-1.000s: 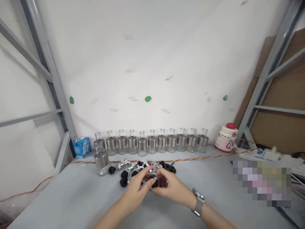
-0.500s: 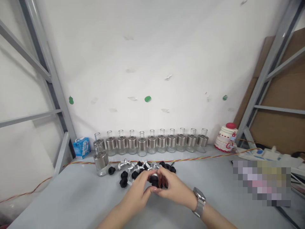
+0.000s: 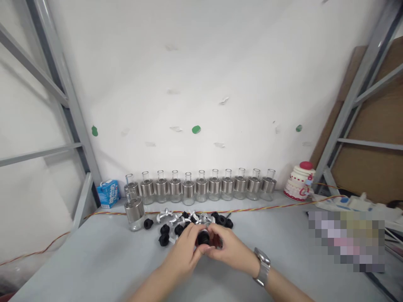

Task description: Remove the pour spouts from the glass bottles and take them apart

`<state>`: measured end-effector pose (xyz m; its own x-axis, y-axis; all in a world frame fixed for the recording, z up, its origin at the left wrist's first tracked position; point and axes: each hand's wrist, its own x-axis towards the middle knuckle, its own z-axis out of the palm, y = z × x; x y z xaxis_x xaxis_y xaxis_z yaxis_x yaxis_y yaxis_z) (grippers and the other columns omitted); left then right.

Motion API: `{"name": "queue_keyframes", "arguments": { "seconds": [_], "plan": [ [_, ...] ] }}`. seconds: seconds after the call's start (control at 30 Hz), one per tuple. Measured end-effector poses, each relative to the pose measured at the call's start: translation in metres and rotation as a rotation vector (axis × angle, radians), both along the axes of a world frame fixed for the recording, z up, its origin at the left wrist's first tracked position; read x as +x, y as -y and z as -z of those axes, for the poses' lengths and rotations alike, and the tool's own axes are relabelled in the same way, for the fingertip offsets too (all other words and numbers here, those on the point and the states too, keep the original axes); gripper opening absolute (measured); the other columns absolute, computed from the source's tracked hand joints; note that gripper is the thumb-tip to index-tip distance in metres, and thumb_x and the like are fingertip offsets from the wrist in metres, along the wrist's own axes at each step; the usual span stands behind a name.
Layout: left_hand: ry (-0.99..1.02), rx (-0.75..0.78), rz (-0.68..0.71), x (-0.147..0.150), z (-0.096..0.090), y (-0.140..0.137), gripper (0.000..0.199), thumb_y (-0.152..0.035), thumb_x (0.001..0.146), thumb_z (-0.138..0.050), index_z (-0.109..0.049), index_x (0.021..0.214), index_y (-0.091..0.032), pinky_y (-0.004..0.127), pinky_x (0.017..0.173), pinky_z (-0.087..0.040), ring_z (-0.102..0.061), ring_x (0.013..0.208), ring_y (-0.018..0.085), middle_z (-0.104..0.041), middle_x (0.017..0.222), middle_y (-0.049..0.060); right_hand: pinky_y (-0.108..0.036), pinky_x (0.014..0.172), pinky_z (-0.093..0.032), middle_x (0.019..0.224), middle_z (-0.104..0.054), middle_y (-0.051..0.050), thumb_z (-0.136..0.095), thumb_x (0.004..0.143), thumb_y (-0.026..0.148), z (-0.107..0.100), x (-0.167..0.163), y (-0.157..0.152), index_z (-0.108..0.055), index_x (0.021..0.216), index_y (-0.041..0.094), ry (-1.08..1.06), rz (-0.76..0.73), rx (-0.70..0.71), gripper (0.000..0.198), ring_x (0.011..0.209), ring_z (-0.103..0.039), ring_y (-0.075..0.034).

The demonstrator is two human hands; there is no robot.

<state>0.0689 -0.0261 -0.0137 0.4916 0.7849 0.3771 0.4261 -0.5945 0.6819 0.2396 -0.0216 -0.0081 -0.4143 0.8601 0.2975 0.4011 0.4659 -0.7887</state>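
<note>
Both hands close around a black ribbed bottle stopper (image 3: pixel 204 238) with a silvery rim at its upper edge. My left hand (image 3: pixel 185 246) grips it from the left, thumb below and fingers above. From the right, my right hand (image 3: pixel 226 247), with a watch at the wrist, pinches it too; some of its fingers are hidden behind the piece. Just beyond the hands lies a loose pile of silvery pour spouts (image 3: pixel 165 214) and black stoppers (image 3: pixel 164 239). Part of the pile is covered by my hands.
Several glass bottles with steel sleeves (image 3: pixel 188 188) line the wall, one bottle (image 3: pixel 134 212) standing forward at left. A blue carton (image 3: pixel 108 193) is left; a white-and-red jar (image 3: pixel 299 182) and a power strip (image 3: pixel 343 204) are right. A twisted wire (image 3: pixel 252 208) crosses behind the pile.
The held stopper has tilted, its black end turning more towards me. Both hands keep nearly the same place and grip. The view has shifted slightly.
</note>
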Motion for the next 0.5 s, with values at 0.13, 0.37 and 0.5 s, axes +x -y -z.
{"name": "queue_keyframes", "arguments": {
  "seconds": [0.13,0.37,0.5],
  "plan": [
    [0.060,-0.042,-0.030,0.0020,-0.0067,0.0044,0.026,-0.034,0.084,-0.040,-0.048,0.105,-0.022,0.031,0.078,-0.040,-0.052,0.088,0.019,-0.057,0.096,0.006,-0.020,0.051,-0.032,0.060,-0.044,0.006,-0.062,0.068,0.029,0.0017,0.0004,-0.0018,-0.044,0.066,0.019,-0.100,-0.072,-0.137,0.020,0.056,-0.039,-0.009],
    [0.172,-0.240,0.012,0.0055,-0.0083,0.0074,0.022,-0.035,0.085,-0.037,-0.047,0.098,-0.020,0.027,0.074,-0.039,-0.053,0.085,0.017,-0.058,0.092,0.003,-0.020,0.052,-0.035,0.060,-0.045,0.006,-0.067,0.064,0.031,-0.0040,0.0035,-0.0005,-0.047,0.071,0.019,-0.171,-0.110,-0.226,0.024,0.056,-0.041,-0.009],
    [0.145,-0.258,0.037,0.0052,-0.0057,0.0073,0.017,-0.031,0.085,-0.039,-0.044,0.096,-0.020,0.028,0.077,-0.038,-0.052,0.088,0.017,-0.056,0.094,0.003,-0.019,0.051,-0.033,0.060,-0.043,0.006,-0.067,0.062,0.024,-0.0037,0.0024,0.0006,-0.044,0.069,0.019,-0.183,-0.126,-0.234,0.024,0.056,-0.039,-0.008]
  ]
}}
